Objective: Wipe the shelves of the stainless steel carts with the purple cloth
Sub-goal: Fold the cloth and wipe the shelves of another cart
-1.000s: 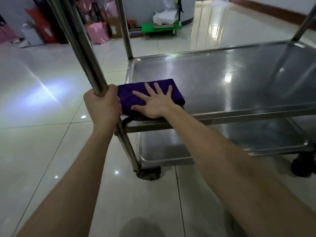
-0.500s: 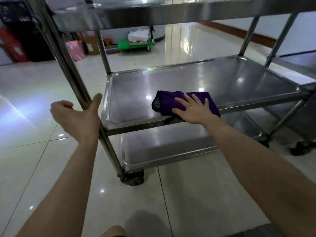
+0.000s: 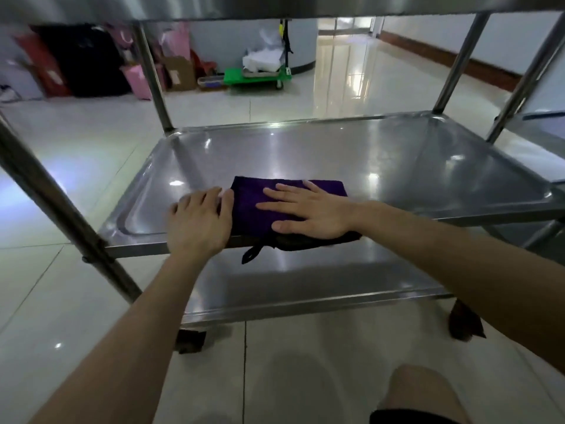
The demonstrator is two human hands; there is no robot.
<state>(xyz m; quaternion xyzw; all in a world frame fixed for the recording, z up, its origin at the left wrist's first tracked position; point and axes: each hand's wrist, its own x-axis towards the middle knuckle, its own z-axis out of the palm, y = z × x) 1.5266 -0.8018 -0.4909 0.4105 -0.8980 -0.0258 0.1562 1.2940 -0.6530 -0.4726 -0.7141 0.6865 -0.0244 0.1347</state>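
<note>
On the shelf (image 3: pixel 397 154), left hand (image 3: pixel 198 221) now beside purple cloth (image 3: pixel 253 206), off post (image 3: pixel 58 209).

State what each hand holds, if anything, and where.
Nothing is gripped: right hand lies flat on the cloth; left hand rests on the shelf beside it.

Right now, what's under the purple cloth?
The cart's middle shelf; the purple cloth overhangs its front rim. The right hand lies flat on top. Steel beneath the cloth is covered.
</note>
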